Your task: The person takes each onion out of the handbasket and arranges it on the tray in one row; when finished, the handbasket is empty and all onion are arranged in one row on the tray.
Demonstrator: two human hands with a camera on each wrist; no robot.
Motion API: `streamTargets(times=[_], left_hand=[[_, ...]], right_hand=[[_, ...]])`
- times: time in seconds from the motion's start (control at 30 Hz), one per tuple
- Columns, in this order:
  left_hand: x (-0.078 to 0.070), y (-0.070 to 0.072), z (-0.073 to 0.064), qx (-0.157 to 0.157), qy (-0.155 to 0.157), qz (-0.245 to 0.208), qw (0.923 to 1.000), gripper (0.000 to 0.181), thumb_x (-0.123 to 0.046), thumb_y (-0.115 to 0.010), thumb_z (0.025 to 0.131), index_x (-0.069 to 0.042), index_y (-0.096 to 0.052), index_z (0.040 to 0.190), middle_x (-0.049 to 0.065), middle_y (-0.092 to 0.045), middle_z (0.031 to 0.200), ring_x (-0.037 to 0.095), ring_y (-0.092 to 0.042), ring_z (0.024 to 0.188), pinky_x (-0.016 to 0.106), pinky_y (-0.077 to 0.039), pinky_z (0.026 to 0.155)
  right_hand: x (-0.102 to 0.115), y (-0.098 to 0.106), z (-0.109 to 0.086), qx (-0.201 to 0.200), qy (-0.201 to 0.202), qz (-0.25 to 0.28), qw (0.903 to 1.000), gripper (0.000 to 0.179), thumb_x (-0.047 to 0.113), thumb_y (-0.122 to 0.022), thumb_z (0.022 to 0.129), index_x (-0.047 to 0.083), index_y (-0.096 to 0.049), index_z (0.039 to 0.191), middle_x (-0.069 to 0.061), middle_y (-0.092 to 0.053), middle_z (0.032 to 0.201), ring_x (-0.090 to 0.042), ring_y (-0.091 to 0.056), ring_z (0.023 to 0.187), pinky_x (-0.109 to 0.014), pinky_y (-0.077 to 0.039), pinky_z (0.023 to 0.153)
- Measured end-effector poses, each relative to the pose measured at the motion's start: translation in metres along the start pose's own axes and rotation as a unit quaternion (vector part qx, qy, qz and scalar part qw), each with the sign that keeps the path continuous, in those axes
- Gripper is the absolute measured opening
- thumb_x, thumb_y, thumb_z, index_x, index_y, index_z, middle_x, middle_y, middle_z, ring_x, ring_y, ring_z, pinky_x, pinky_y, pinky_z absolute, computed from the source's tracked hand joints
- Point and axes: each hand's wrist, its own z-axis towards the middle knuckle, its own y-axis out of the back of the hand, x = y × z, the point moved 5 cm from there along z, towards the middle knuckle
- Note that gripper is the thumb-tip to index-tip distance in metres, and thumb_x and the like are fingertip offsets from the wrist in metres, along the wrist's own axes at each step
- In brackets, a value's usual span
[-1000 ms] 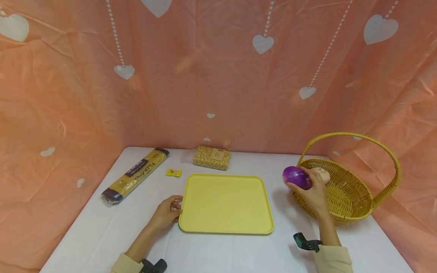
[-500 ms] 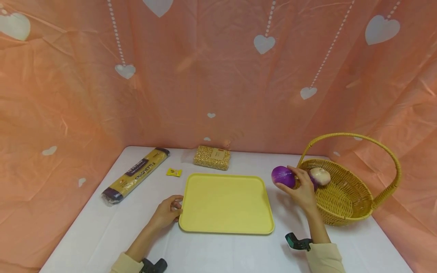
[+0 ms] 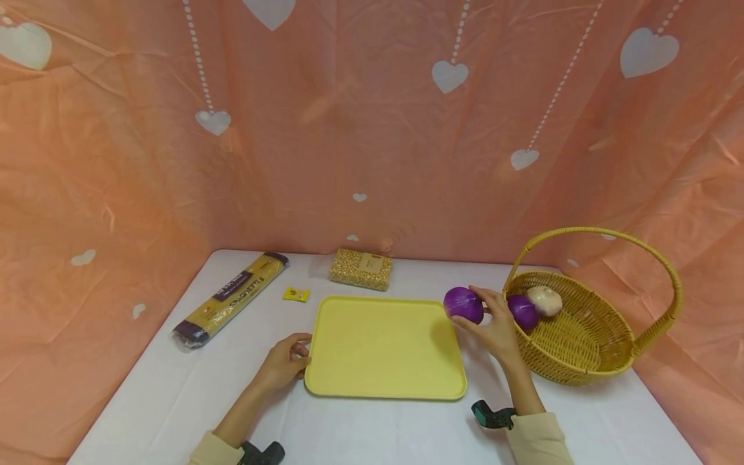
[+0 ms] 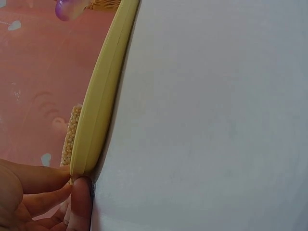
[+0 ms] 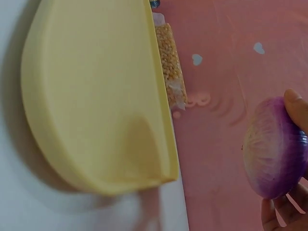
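A purple onion (image 3: 463, 305) is held up by my right hand (image 3: 494, 326), over the far right corner of the yellow tray (image 3: 386, 349). Thumb and fingers grip it from its right side; the right wrist view shows the same onion (image 5: 274, 148) in the air, apart from the tray. At the tray's left rim, my left hand (image 3: 283, 363) pinches the edge between thumb and fingers, as the left wrist view shows. Inside the wicker basket (image 3: 572, 368) at the right lie a second purple onion (image 3: 524, 312) and a white bulb (image 3: 545, 300) resembling garlic.
A spaghetti pack (image 3: 232, 300) lies slanted at the left of the table (image 3: 360, 429). Near it is a small yellow packet (image 3: 296, 294). Behind the tray sits a bag of yellow kernels (image 3: 361, 269). The basket's tall handle (image 3: 604, 231) arches upward.
My right hand has carried the onion leftward from the basket to the tray's far right corner, exposing the second onion in the basket. My left hand stays at the tray's rim.
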Motion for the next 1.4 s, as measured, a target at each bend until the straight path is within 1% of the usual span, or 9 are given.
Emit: streamTargets(times=[0.1,0.33,0.43,0.47,0.57,0.73,1.07,1.27,1.4], left_hand=[[0.001,0.0,0.0,0.003,-0.002,-0.008,1.0,0.042,0.01,-0.059,0.081,0.006,-0.052,0.122,0.01,-0.056,0.084,0.015,-0.054,0.06,0.026,-0.052,0.05],[0.0,0.001,0.0,0.008,-0.043,-0.015,0.9989,0.041,0.01,-0.058,0.079,0.01,-0.051,0.119,0.01,-0.055,0.082,0.014,-0.054,0.057,0.025,-0.052,0.048],[0.001,0.001,0.001,0.009,-0.036,-0.016,0.9992,0.041,0.01,-0.059,0.079,0.009,-0.051,0.12,0.01,-0.055,0.082,0.014,-0.054,0.058,0.025,-0.052,0.049],[0.003,0.0,0.002,0.007,-0.024,-0.021,0.9995,0.042,0.01,-0.06,0.079,0.008,-0.052,0.121,0.01,-0.056,0.083,0.015,-0.054,0.059,0.026,-0.052,0.049],[0.003,0.0,0.002,0.006,-0.011,-0.019,0.9997,0.043,0.01,-0.06,0.08,0.006,-0.053,0.122,0.01,-0.056,0.083,0.015,-0.055,0.059,0.026,-0.052,0.049],[0.002,0.0,0.001,0.002,-0.001,-0.016,0.9999,0.043,0.01,-0.06,0.08,0.006,-0.053,0.122,0.008,-0.056,0.083,0.014,-0.054,0.059,0.026,-0.051,0.049],[0.001,0.0,0.0,0.002,-0.002,-0.01,0.9999,0.043,0.011,-0.059,0.08,0.006,-0.052,0.122,0.009,-0.055,0.083,0.015,-0.053,0.059,0.027,-0.052,0.049],[0.001,0.0,0.001,0.001,-0.002,-0.009,1.0,0.043,0.011,-0.06,0.08,0.007,-0.052,0.122,0.009,-0.055,0.083,0.015,-0.054,0.058,0.027,-0.052,0.049],[0.001,0.0,0.001,0.0,-0.002,-0.01,0.9999,0.044,0.01,-0.06,0.079,0.006,-0.053,0.122,0.008,-0.056,0.083,0.014,-0.053,0.058,0.026,-0.051,0.049]], right_hand=[[0.002,-0.006,0.0,0.003,0.009,-0.007,0.9999,0.067,0.014,-0.086,0.062,0.004,-0.059,0.123,-0.014,-0.054,0.118,-0.02,-0.048,0.103,-0.005,-0.04,0.078],[0.008,-0.021,0.0,0.006,0.028,0.004,0.9996,0.067,0.013,-0.087,0.06,0.004,-0.061,0.121,-0.014,-0.056,0.115,-0.022,-0.051,0.101,-0.015,-0.046,0.078],[0.01,-0.027,0.0,0.011,0.034,0.003,0.9994,0.066,0.014,-0.087,0.059,0.004,-0.061,0.12,-0.013,-0.056,0.115,-0.021,-0.051,0.099,-0.019,-0.048,0.077],[0.01,-0.029,0.0,0.013,0.035,0.001,0.9993,0.066,0.015,-0.087,0.06,0.004,-0.061,0.12,-0.012,-0.056,0.115,-0.02,-0.051,0.099,-0.02,-0.048,0.077],[0.012,-0.035,-0.001,0.022,0.034,0.005,0.9992,0.066,0.015,-0.087,0.06,0.005,-0.061,0.12,-0.012,-0.056,0.114,-0.021,-0.052,0.1,-0.024,-0.049,0.078],[0.017,-0.044,-0.001,0.037,0.036,0.02,0.9985,0.066,0.014,-0.086,0.061,0.003,-0.06,0.12,-0.013,-0.055,0.114,-0.024,-0.052,0.1,-0.032,-0.05,0.078],[0.024,-0.067,-0.003,0.077,0.03,0.044,0.9956,0.064,0.018,-0.085,0.064,0.007,-0.06,0.122,-0.01,-0.053,0.117,-0.025,-0.052,0.105,-0.038,-0.05,0.082],[0.034,-0.081,-0.003,0.093,0.031,0.06,0.9934,0.066,0.016,-0.085,0.064,0.004,-0.059,0.122,-0.013,-0.052,0.117,-0.027,-0.051,0.1,-0.046,-0.049,0.081],[0.04,-0.088,-0.002,0.098,0.037,0.067,0.9922,0.066,0.017,-0.086,0.063,0.004,-0.059,0.122,-0.013,-0.052,0.117,-0.027,-0.051,0.1,-0.046,-0.049,0.081]])
